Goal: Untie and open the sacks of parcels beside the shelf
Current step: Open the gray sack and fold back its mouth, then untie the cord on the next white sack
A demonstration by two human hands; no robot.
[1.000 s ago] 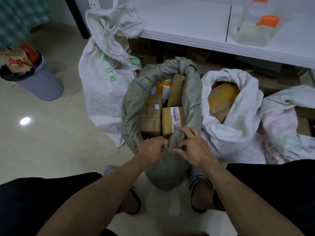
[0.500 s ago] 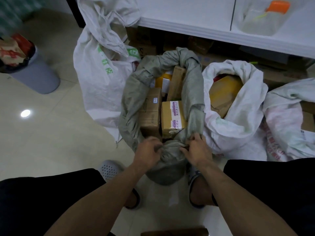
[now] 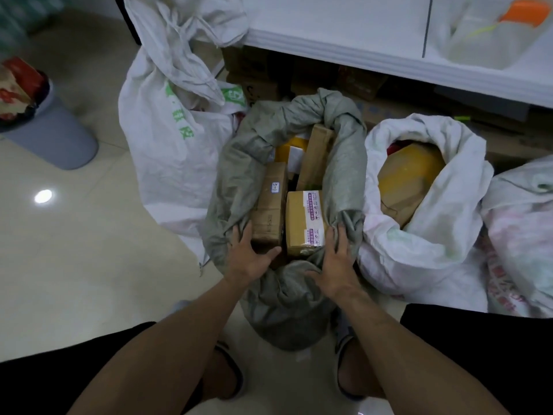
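Your left hand [image 3: 248,256] and right hand [image 3: 338,262], bunched together at the near rim a moment ago, now press apart, flat and uncurled, on the grey sack [image 3: 287,310], which stands open on the floor [image 3: 89,265] beside the shelf [image 3: 344,55]; this sack looks done.

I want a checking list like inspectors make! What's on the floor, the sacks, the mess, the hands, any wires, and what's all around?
Surface: pale tiled floor, shiny, one spot of light glare.
Job's things: grey sack open, rim rolled down, cardboard boxes inside; white sack to its right open, yellow parcel showing; sack with green print on the left, top bunched, cannot tell if tied.
Clutter: grey bin stuffed with wrappers.
Hands: left hand and right hand lie on the grey sack's near rim, fingers straight.
Cables: nothing seen.
Surroundings: white shelf above, orange-lidded tub on it.
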